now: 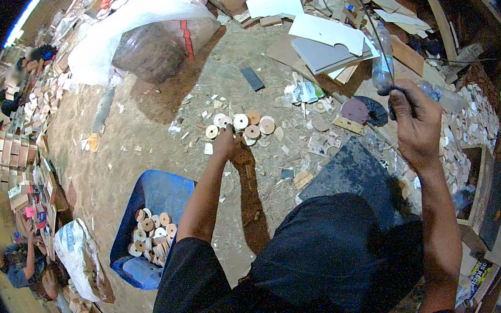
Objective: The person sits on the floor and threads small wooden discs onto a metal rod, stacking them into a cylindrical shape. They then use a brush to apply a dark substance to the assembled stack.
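Note:
Small round wooden discs with centre holes (267,125) lie in a cluster on the ground ahead of me. My left hand (228,144) reaches down to the near edge of this cluster, its fingers bent in among the discs. Whatever lies between those fingertips is hidden. Raised on the right, my right hand (416,120) is closed around a thin dark wire (374,28), which runs upward from the fist. More such discs (151,231) are heaped inside a blue plastic container (170,188) left of my knees.
Plastic bottles (443,95) and board offcuts (327,44) lie on the right. A large plastic sack (155,43) stands at the far side. White scraps (480,116) are piled beyond my right arm. Another person (23,262) sits at the left, near a white sack (79,262).

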The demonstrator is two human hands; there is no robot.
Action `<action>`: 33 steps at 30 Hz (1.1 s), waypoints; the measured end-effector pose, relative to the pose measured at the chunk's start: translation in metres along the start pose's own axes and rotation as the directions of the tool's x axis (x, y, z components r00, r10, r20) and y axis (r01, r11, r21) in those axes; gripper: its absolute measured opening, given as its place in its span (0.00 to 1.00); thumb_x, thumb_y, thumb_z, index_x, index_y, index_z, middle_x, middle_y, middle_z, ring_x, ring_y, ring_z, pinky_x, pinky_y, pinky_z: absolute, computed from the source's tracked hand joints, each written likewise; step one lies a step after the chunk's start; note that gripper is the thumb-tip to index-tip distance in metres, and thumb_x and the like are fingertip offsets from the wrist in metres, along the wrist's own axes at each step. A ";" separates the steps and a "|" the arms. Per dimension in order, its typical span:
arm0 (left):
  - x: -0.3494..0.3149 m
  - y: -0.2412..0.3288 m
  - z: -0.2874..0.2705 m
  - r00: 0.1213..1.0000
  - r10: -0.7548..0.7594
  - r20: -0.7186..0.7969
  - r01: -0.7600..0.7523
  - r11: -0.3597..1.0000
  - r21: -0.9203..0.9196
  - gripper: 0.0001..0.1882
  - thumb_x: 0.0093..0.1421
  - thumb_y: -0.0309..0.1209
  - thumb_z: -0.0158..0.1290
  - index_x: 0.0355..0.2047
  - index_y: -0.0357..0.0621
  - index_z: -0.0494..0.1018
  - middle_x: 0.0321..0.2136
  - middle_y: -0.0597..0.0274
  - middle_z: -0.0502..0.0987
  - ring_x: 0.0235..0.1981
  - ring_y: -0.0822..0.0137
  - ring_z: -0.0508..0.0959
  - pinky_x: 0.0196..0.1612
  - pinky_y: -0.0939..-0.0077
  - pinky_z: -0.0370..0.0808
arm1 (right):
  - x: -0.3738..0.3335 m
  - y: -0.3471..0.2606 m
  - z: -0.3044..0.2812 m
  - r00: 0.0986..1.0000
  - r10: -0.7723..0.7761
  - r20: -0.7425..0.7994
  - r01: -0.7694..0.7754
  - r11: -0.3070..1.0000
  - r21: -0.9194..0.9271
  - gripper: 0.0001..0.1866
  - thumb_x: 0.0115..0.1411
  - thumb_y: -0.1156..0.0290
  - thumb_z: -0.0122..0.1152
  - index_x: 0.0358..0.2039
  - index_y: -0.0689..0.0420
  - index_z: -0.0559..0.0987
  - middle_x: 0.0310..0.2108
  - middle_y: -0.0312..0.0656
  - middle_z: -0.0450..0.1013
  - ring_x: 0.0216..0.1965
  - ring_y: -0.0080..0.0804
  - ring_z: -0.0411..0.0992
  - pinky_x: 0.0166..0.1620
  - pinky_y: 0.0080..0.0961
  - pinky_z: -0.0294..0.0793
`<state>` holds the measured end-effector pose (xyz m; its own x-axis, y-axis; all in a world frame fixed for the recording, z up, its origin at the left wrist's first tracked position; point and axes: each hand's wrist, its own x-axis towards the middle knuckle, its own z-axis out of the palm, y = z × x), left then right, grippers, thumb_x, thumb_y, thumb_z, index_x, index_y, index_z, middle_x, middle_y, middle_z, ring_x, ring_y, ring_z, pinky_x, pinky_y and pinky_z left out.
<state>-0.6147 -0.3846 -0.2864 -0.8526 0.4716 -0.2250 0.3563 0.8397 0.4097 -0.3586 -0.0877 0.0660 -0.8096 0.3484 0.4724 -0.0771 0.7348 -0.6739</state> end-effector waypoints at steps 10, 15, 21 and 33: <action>-0.023 0.026 -0.002 0.999 -0.049 0.013 0.047 0.991 0.122 0.33 0.46 0.41 0.61 0.51 0.43 0.65 0.45 0.39 0.67 0.44 0.39 0.72 0.42 0.51 0.75 | 0.001 -0.003 0.001 0.999 -0.010 0.052 0.011 1.000 -0.016 0.08 0.61 0.70 0.55 0.32 0.61 0.77 0.23 0.43 0.74 0.23 0.31 0.72 0.29 0.27 0.69; -0.023 0.040 -0.017 0.985 0.037 -0.170 -0.042 0.999 -0.026 0.26 0.48 0.36 0.60 0.48 0.46 0.70 0.39 0.43 0.71 0.38 0.44 0.75 0.42 0.55 0.74 | -0.001 -0.005 -0.002 0.998 -0.049 0.049 0.052 0.997 -0.055 0.12 0.64 0.67 0.53 0.29 0.63 0.76 0.20 0.39 0.70 0.22 0.25 0.67 0.27 0.23 0.65; -0.009 0.084 -0.009 0.962 0.273 0.022 -0.272 0.942 0.195 0.20 0.51 0.34 0.57 0.46 0.49 0.72 0.45 0.44 0.69 0.41 0.44 0.74 0.42 0.56 0.76 | 0.000 -0.005 0.003 0.995 -0.067 0.077 0.069 0.997 -0.025 0.09 0.61 0.68 0.56 0.30 0.61 0.77 0.21 0.44 0.73 0.22 0.35 0.72 0.28 0.29 0.69; 0.007 0.082 0.022 0.967 0.254 -0.017 -0.244 0.943 0.227 0.27 0.54 0.41 0.55 0.52 0.43 0.64 0.47 0.40 0.67 0.41 0.39 0.73 0.36 0.50 0.77 | 0.003 0.000 0.007 0.993 -0.072 0.093 0.072 0.997 0.002 0.10 0.60 0.67 0.57 0.29 0.62 0.77 0.22 0.48 0.73 0.23 0.43 0.72 0.28 0.33 0.68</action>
<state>-0.5832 -0.3066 -0.2743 -0.7406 0.6647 -0.0983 0.6305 0.7380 0.2405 -0.3650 -0.0912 0.0633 -0.8527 0.2387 0.4646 -0.1362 0.7571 -0.6389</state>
